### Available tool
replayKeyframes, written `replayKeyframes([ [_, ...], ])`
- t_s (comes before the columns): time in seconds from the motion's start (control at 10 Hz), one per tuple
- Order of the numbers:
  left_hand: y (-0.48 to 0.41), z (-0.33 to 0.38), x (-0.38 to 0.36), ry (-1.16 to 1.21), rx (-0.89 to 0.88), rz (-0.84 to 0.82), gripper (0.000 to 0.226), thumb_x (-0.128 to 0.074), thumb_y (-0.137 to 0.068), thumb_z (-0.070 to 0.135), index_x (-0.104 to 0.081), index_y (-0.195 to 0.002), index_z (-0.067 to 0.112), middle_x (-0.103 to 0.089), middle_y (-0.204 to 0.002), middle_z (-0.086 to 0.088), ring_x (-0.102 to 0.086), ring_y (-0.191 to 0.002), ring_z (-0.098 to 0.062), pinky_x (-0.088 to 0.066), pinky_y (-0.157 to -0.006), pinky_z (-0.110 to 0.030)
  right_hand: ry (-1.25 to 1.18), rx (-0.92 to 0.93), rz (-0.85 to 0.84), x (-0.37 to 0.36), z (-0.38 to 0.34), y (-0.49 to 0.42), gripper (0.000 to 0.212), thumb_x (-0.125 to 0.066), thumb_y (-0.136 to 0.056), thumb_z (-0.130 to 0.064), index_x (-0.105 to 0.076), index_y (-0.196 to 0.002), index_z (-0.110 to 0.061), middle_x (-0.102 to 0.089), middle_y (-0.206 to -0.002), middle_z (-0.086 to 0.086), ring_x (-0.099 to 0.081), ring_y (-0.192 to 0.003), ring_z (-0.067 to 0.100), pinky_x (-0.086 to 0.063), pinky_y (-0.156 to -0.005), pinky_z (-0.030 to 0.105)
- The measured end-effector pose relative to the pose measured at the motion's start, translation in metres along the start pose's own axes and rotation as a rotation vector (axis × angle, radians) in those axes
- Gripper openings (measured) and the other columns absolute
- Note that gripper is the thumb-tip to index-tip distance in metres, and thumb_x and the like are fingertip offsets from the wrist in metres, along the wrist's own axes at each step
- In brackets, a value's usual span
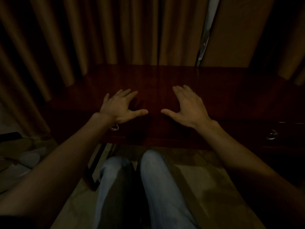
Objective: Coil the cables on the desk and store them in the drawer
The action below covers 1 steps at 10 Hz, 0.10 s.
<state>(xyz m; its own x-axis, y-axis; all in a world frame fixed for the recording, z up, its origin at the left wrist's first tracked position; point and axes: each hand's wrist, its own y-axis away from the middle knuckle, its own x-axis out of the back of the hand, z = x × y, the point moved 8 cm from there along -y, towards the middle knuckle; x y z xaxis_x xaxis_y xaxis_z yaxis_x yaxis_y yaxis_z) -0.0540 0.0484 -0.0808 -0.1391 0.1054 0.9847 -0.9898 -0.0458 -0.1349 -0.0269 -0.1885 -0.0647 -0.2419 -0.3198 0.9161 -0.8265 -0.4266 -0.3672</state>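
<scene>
Cables cannot be made out on the dark bench [231, 90], neither under nor between the grips, so the task looks either unstarted or done. Left grip [119, 107] and right grip [188, 107] are spread flat over it, holding nothing. Next comes finding a cable, or checking the drawer [132, 129] whose ring pull [114, 127] sits just beneath the left grip.

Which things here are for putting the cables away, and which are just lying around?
For the job: dark red wooden desk, drawer with the round metal ring, left hand, right hand.
Just there: brown pleated curtain.
No cables show.
</scene>
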Motion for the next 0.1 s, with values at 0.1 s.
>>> replayKeyframes([
  [0.1,-0.0038,0.0016,0.0200,-0.004,0.003,0.014,0.107,-0.039,-0.077,0.095,-0.016,-0.164,0.038,-0.014,-0.173,0.004,-0.012,-0.160,-0.025,-0.008,-0.124,-0.063,-0.021,-0.029,-0.058,0.0142,-0.0013,-0.0075,0.106,-0.054,-0.085,-0.080,-0.021,-0.164,-0.018,-0.021,-0.170,0.003,-0.012,-0.158,0.025,-0.021,-0.124,0.049],
])
